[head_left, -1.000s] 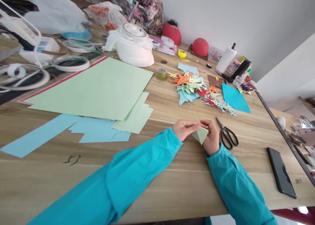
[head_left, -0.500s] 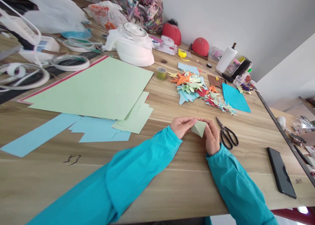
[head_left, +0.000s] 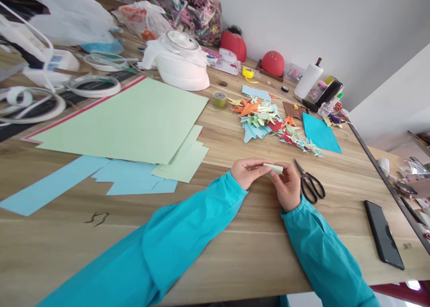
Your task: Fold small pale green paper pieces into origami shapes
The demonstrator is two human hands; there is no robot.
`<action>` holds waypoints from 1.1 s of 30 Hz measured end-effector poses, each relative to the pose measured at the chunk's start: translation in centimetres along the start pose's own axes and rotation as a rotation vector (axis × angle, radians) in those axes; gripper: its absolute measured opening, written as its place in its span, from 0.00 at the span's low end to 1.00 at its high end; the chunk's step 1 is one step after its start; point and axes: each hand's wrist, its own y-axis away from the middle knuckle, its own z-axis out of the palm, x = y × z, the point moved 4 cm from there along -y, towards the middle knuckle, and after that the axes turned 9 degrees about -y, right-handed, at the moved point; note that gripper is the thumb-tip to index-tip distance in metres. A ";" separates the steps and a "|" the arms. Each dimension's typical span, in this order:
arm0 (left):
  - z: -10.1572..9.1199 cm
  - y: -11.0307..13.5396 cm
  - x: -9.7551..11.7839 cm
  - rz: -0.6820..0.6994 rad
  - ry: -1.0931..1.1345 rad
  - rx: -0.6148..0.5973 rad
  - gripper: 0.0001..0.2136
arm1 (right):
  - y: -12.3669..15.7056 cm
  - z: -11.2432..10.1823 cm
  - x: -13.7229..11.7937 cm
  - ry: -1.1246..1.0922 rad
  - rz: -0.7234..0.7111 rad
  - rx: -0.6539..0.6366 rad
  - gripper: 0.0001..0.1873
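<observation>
Between my two hands is a small piece of folded light green paper [head_left: 273,167], seen nearly edge-on as a narrow strip. My left hand [head_left: 247,172] pinches its left end, and my right hand [head_left: 286,185] grips the right end with thumb in front and fingers behind. Both hands are just above the wooden table, and part of the paper is hidden by the fingers. Black-handled scissors [head_left: 311,182] lie right beside my right hand. Beyond the hands is a pile of folded paper cranes [head_left: 262,118] in orange, green, blue and red.
Large green sheets [head_left: 134,118] and smaller blue pieces [head_left: 134,177] lie to the left. A black phone [head_left: 384,234] rests at the right. A thread spool [head_left: 219,100], yellow tape measure [head_left: 248,73], turquoise sheet [head_left: 321,132] and white covered bowl [head_left: 183,67] sit farther back.
The green paper has gone from showing a flat squarish face with a diagonal fold to a narrow strip. My right thumb has moved left and in front of it.
</observation>
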 end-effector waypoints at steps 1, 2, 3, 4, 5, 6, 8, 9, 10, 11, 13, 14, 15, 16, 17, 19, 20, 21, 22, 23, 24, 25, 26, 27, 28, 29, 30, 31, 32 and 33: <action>0.0 0.0 0.0 -0.002 -0.010 -0.002 0.16 | 0.0 0.0 -0.1 0.003 -0.004 -0.009 0.11; 0.0 0.0 0.1 -0.003 -0.018 -0.002 0.16 | 0.0 0.1 -0.2 0.003 -0.006 -0.017 0.11; -0.1 0.1 0.2 -0.002 -0.024 -0.001 0.17 | 0.0 0.1 -0.4 0.000 -0.010 -0.025 0.11; -0.1 0.1 0.3 -0.002 -0.027 0.000 0.17 | 0.0 0.1 -0.5 -0.004 -0.017 -0.032 0.12; 0.0 0.2 0.4 -0.004 -0.028 0.000 0.17 | 0.0 0.1 -0.6 -0.007 -0.028 -0.036 0.11; 0.0 0.2 0.4 -0.009 -0.028 -0.004 0.17 | 0.0 0.1 -0.7 -0.007 -0.043 -0.036 0.11; 0.1 0.3 0.5 -0.022 -0.026 -0.013 0.18 | -0.1 0.1 -0.8 0.011 -0.075 -0.032 0.09; 0.1 0.3 0.5 -0.026 -0.026 -0.016 0.18 | -0.1 0.1 -0.9 0.027 -0.087 -0.029 0.08; 0.1 0.3 0.5 -0.025 -0.027 -0.016 0.18 | -0.1 0.0 -0.9 0.044 -0.097 -0.026 0.08; 0.1 0.3 0.5 -0.020 -0.029 -0.015 0.18 | -0.1 0.0 -0.9 0.061 -0.105 -0.024 0.08; 0.0 0.2 0.4 -0.002 -0.031 -0.009 0.17 | -0.1 0.0 -0.9 0.086 -0.116 -0.020 0.07; 0.0 0.2 0.3 0.004 -0.030 -0.007 0.17 | -0.1 -0.1 -0.9 0.092 -0.122 -0.017 0.07; 0.0 0.2 0.2 0.007 -0.029 -0.003 0.16 | -0.1 -0.1 -0.9 0.097 -0.126 -0.013 0.08; 0.0 0.2 0.2 0.006 -0.029 0.004 0.16 | -0.1 -0.1 -0.9 0.103 -0.129 -0.012 0.08; 0.0 0.1 0.2 0.002 -0.030 0.012 0.16 | -0.1 -0.1 -0.9 0.110 -0.131 -0.013 0.09; -0.1 0.2 0.3 -0.006 -0.036 0.021 0.15 | -0.1 -0.1 -0.9 0.121 -0.136 -0.023 0.09; 0.0 0.2 0.4 -0.005 -0.041 0.024 0.15 | -0.1 -0.1 -0.9 0.125 -0.138 -0.029 0.08; 0.0 0.2 0.5 -0.001 -0.045 0.027 0.15 | -0.1 -0.1 -0.9 0.128 -0.140 -0.032 0.07; 0.0 0.2 0.5 0.005 -0.051 0.028 0.14 | -0.1 -0.1 -0.9 0.132 -0.141 -0.031 0.06; 0.0 0.2 0.6 0.014 -0.057 0.032 0.14 | -0.1 -0.1 -0.8 0.137 -0.141 -0.026 0.05; 0.0 0.2 0.6 0.026 -0.063 0.039 0.13 | -0.1 -0.1 -0.8 0.142 -0.140 -0.019 0.05; -0.1 0.2 0.6 0.036 -0.071 0.045 0.13 | -0.1 -0.2 -0.8 0.148 -0.139 -0.011 0.05; -0.1 0.2 0.6 0.041 -0.079 0.049 0.12 | -0.1 -0.2 -0.8 0.152 -0.138 -0.006 0.05; -0.1 0.2 0.6 0.044 -0.087 0.054 0.12 | -0.1 -0.2 -0.8 0.154 -0.137 -0.003 0.05; -0.1 0.2 0.6 0.043 -0.095 0.061 0.12 | 0.0 -0.2 -0.8 0.155 -0.135 0.000 0.05; -0.2 0.2 0.5 0.038 -0.103 0.068 0.12 | 0.0 -0.2 -0.8 0.156 -0.129 0.003 0.05; -0.2 0.2 0.5 0.032 -0.111 0.073 0.12 | 0.0 -0.2 -0.8 0.157 -0.118 0.006 0.05; -0.2 0.2 0.4 0.026 -0.118 0.077 0.11 | 0.0 -0.3 -0.8 0.154 -0.104 0.010 0.05; -0.2 0.2 0.4 0.021 -0.124 0.078 0.11 | 0.0 -0.3 -0.7 0.146 -0.089 0.014 0.05; -0.3 0.2 0.4 0.017 -0.130 0.079 0.11 | 0.0 -0.3 -0.7 0.131 -0.073 0.018 0.05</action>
